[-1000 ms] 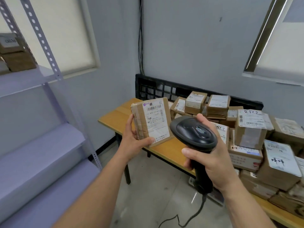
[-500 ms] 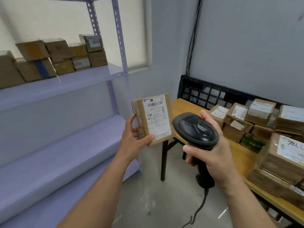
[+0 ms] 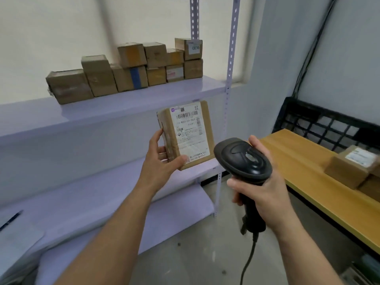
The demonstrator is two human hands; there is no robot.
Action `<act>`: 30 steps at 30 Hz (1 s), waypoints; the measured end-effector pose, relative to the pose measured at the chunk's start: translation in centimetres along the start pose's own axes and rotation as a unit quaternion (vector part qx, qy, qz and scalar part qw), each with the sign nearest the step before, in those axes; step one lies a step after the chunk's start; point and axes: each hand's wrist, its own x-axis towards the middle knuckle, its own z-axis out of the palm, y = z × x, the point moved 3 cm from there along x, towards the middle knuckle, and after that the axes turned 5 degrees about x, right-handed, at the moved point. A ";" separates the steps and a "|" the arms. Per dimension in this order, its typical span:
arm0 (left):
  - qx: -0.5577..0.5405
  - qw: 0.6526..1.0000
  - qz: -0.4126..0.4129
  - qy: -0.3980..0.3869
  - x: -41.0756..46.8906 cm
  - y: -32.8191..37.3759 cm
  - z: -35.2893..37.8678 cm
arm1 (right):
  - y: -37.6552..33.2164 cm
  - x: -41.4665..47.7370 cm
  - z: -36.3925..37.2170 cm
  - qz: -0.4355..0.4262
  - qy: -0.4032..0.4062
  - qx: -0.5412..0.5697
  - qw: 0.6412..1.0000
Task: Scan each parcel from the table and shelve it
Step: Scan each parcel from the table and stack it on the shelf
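Left fingers (image 3: 156, 140) spread up the taped side of a flat brown cardboard parcel (image 3: 186, 138), thumb pressed on the lower front corner: firm pinch by the left hand (image 3: 157, 163). Parcel upright, held in mid-air, white barcode label facing the camera. Sits just in front of the lilac metal shelf unit (image 3: 123, 101), level with the gap between upper and middle boards. Contact with either board: cannot tell. Label print partly readable, bottom corner hidden under the thumb.

Right fingers (image 3: 236, 197) wrapped tight round the handle of a black handheld barcode scanner (image 3: 242, 159), index finger up along the far side of the head. Right hand (image 3: 265, 192) low, just beside the parcel, not touching it. Black cable (image 3: 248, 262) hanging from the handle.

On the upper board: two-tier row of small brown cartons (image 3: 133, 68), one marked 0836. Far right: wooden table (image 3: 304, 161) carrying another labelled carton (image 3: 351, 165), black plastic crate (image 3: 329, 124) behind.
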 end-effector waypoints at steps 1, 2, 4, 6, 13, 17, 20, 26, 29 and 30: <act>0.002 1.000 -0.003 0.011 0.2 -0.2 -1.0 | 0.2 0.6 0.8 0.001 -0.011 0.001 1.000; 0.004 1.000 -0.006 0.022 0.5 -0.4 -1.9 | 0.3 1.2 1.6 0.002 -0.023 0.003 1.000; 0.010 0.999 -0.009 0.043 1.0 -0.7 -3.5 | 0.6 2.6 3.0 0.004 -0.045 0.005 0.999; 0.017 0.998 -0.010 0.064 1.6 -0.9 -4.8 | 0.8 4.0 4.2 0.002 -0.066 0.005 0.998; 0.054 0.986 -0.020 0.154 3.4 -0.3 -9.7 | 1.1 8.8 7.3 0.009 -0.139 0.027 0.990; 0.072 0.976 -0.021 0.203 4.7 0.7 -12.5 | 1.0 11.1 8.6 0.000 -0.166 0.024 0.986; 0.068 0.969 -0.019 0.237 5.5 1.1 -14.9 | 1.2 12.3 9.9 -0.012 -0.185 0.008 0.983; 0.073 0.955 -0.024 0.288 8.6 1.0 -21.3 | 1.7 14.7 14.1 -0.020 -0.197 0.013 0.980; 0.062 0.952 -0.029 0.298 11.3 0.3 -25.0 | 2.0 16.2 16.7 -0.020 -0.179 0.018 0.983; 0.061 0.952 -0.030 0.298 12.3 0.1 -26.2 | 2.1 16.7 17.6 -0.020 -0.174 0.019 0.984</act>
